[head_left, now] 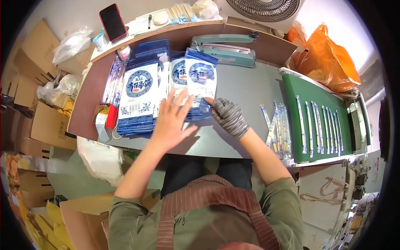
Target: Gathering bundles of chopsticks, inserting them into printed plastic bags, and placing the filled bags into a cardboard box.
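Observation:
A flat blue-and-white printed packaging bag (202, 74) lies partly over other bags of the same kind in the middle of the table. My right hand (229, 118), in a grey knitted glove with a bare fingertip, pinches this bag at its lower right edge. My left hand (168, 125) is bare, its fingers spread flat over the lower left side of the same bags. To the left of it rests a thick stack of matching bags (137, 89), printed with a round blue emblem.
A green conveyor belt (296, 89) at right carries slim wrapped sticks; more wrapped sticks (281, 129) lie beside it. At the back stands a teal heat sealer (231, 56). A red tape dispenser (111, 116) sits at left. Behind are a phone (113, 23) and an orange plastic bag (329, 58).

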A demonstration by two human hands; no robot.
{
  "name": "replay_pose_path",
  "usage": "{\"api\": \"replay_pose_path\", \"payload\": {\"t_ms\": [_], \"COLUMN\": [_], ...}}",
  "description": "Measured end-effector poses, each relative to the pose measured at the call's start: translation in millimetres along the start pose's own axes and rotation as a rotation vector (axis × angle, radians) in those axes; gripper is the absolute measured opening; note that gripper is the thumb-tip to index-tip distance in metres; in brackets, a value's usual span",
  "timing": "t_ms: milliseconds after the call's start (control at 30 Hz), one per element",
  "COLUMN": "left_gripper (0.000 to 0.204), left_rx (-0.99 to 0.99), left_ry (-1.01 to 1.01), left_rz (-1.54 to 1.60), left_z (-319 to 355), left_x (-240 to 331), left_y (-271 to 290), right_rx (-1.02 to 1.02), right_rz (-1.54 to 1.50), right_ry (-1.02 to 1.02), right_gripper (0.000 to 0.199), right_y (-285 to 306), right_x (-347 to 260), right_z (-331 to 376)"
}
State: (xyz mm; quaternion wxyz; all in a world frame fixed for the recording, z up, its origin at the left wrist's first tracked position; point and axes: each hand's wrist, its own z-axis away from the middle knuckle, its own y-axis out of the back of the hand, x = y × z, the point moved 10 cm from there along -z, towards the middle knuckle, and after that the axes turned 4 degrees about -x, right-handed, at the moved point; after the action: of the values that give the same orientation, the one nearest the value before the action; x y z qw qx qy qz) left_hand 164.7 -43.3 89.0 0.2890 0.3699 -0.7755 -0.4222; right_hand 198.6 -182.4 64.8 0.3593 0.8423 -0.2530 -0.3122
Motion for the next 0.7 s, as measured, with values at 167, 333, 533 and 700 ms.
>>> {"api": "replay_pose_path", "payload": {"t_ms": [167, 333, 533, 700], "left_gripper": [0.057, 0.038, 0.032, 0.022], "left_rx": [0.053, 0.265, 0.096, -0.114], "left_ry": [-0.069, -0.158, -0.041, -0.195], "left_rz": [-0.024, 0.068, 0.255, 0.324], "left_z": [-8.3, -43.9, -72.6, -6.2], "left_x": [-19.9, -22.6, -6.3, 49.3], "left_y": [-36.6, -23.1, -26.3, -59.6], "right_rx": [0.051, 0.107, -0.026, -0.665], "right_rz": [-0.262, -0.455, -0.540, -0.738], "right_ry": [-0.164, -0.415, -0.417, -0.344], "right_gripper": [0.029, 0.021, 0.018, 0.032], "right_y": [8.4, 33.2, 77.4, 31.6], "right_x": [22.8, 53.9, 50.7, 34.9], "right_z": [-14.1, -36.2, -63.1, 71.3]}}
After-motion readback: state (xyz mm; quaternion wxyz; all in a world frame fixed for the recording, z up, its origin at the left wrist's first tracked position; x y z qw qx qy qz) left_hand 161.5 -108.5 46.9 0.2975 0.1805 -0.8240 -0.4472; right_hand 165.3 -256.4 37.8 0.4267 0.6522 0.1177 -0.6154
